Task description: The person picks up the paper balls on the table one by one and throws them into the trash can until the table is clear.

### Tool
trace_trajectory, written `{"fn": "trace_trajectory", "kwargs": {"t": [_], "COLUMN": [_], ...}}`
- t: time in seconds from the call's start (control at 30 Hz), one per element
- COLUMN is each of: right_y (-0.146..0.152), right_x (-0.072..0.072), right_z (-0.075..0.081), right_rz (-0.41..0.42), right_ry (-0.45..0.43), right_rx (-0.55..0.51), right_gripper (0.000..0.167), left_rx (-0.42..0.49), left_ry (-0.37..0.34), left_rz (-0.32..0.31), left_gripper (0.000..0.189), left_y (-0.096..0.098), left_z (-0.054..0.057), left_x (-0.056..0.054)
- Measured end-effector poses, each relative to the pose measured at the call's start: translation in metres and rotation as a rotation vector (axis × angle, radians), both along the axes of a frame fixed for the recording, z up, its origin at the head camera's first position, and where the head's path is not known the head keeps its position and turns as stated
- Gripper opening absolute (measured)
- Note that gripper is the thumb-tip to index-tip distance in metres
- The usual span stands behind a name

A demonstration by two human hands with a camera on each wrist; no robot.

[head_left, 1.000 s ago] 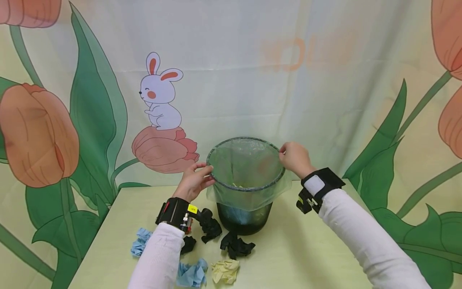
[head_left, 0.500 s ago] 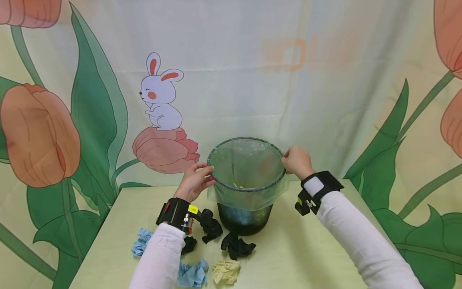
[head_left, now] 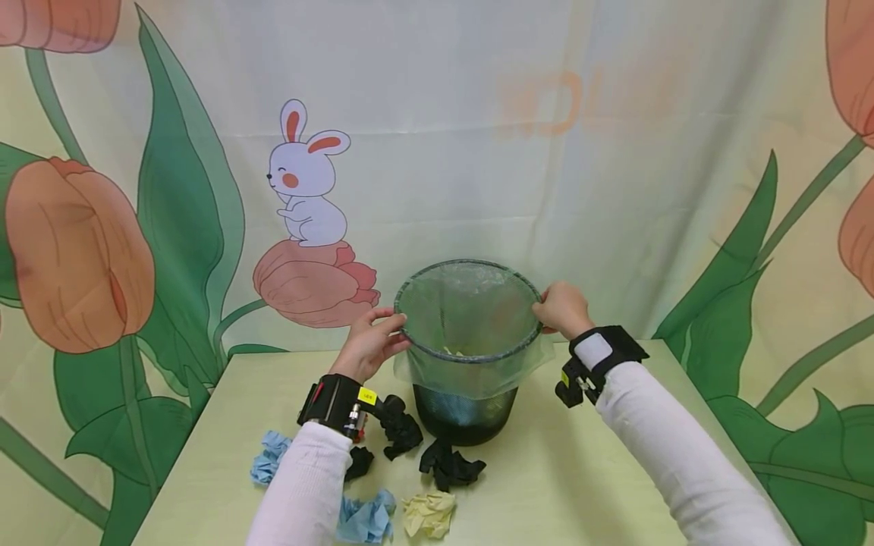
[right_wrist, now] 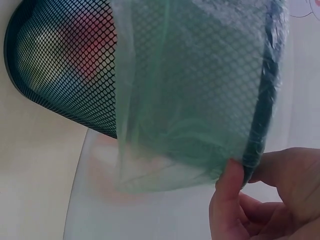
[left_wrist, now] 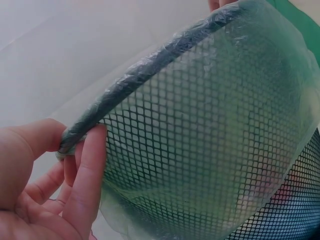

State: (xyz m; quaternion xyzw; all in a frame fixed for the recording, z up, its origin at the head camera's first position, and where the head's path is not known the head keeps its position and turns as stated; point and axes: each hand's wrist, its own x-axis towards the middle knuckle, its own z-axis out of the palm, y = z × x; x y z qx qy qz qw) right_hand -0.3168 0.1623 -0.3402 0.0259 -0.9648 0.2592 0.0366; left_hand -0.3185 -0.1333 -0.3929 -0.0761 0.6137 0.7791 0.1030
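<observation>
A black mesh wastebasket (head_left: 466,422) stands upright on the table in the head view. A thin, see-through green bin liner (head_left: 464,379) lines it and is folded outward over the rim. On the left side of the rim, my left hand (head_left: 369,345) pinches liner and rim between thumb and fingers; the left wrist view shows the thumb inside and fingers outside. Across from it, my right hand (head_left: 565,311) pinches the liner-covered rim in the same way. In the right wrist view the liner's loose edge (right_wrist: 165,182) hangs below that hand.
Black crumpled papers (head_left: 451,465) lie in front of the wastebasket, near a yellow crumpled paper (head_left: 429,513) and blue crumpled papers (head_left: 366,517). A printed curtain (head_left: 437,174) hangs right behind the pale table (head_left: 546,485). Something pale lies inside the liner, too blurred to name.
My right hand has slid slightly down and nearer along the right side of the rim. My left hand stays at its spot, and the wastebasket has barely moved.
</observation>
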Motion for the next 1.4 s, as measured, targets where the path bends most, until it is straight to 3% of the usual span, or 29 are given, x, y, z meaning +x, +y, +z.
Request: {"fn": "trace_trajectory", "kwargs": {"t": [0.37, 0.77, 1.0, 1.23, 1.4], "right_y": [0.002, -0.002, -0.002, -0.002, -0.002], "right_x": [-0.007, -0.003, -0.005, -0.006, -0.005], "right_z": [-0.01, -0.005, -0.008, -0.009, -0.008], "right_rz": [-0.045, -0.063, -0.099, -0.1, -0.098], "right_ry": [-0.025, 0.01, 0.011, 0.031, 0.037], "right_rx": [-0.042, -0.019, -0.009, -0.011, -0.008], "right_gripper": [0.043, 0.044, 0.045, 0.043, 0.044], "left_rx": [-0.01, -0.04, -0.081, -0.118, -0.18], "left_ry": [0.0, 0.005, 0.045, 0.088, 0.108], "left_rz": [0.002, -0.016, -0.002, -0.027, -0.004], "left_gripper": [0.029, 0.034, 0.036, 0.053, 0.057], "left_y": [0.0, -0.001, -0.002, -0.008, -0.012], "left_z": [0.0, 0.005, -0.008, -0.026, -0.038], "left_x": [0.002, 0.004, 0.007, 0.017, 0.028]}}
